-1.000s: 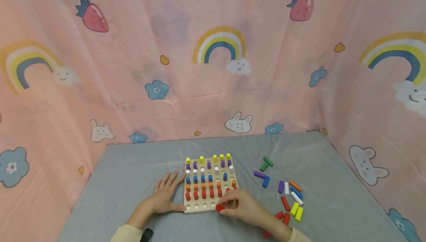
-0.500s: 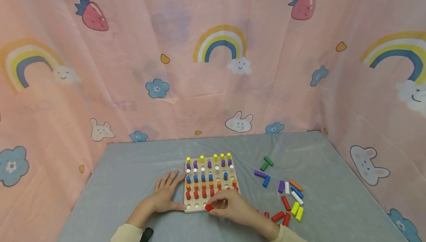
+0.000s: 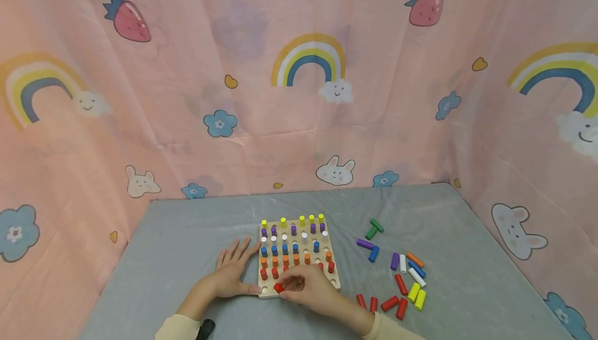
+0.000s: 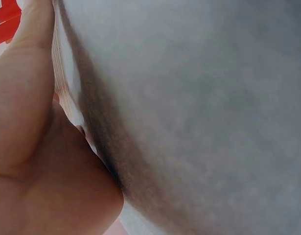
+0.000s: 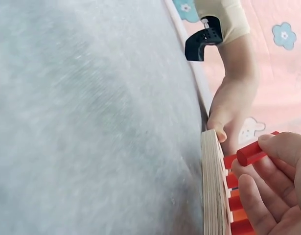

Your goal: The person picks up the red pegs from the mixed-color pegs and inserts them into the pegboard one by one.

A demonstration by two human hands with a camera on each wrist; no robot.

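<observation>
A wooden pegboard [image 3: 268, 295] lies on the table with rows of yellow, purple, white, blue, orange and red pegs standing in it. My left hand [image 3: 229, 279] rests at its left side, fingers spread, thumb touching the near left corner. Between thumb and fingers, my right hand [image 3: 309, 289] pinches a red peg [image 5: 251, 154] over the nearest row, close to the left end. In the right wrist view the peg is tilted and apart from the board's edge [image 5: 214, 186]. My right hand hides part of the near rows. The left wrist view shows mostly palm and grey cloth.
Right of the board lie loose pegs: several red pegs [image 3: 390, 303], two green pegs [image 3: 376, 226], yellow pegs [image 3: 420, 300], a blue peg [image 3: 374, 254] and others. Grey cloth [image 3: 196, 236] covers the table. A pink printed curtain [image 3: 261, 163] hangs behind.
My right hand has moved left along the board's nearest row with the red peg, uncovering red pegs on the table and the board's near right corner. My left hand stays put.
</observation>
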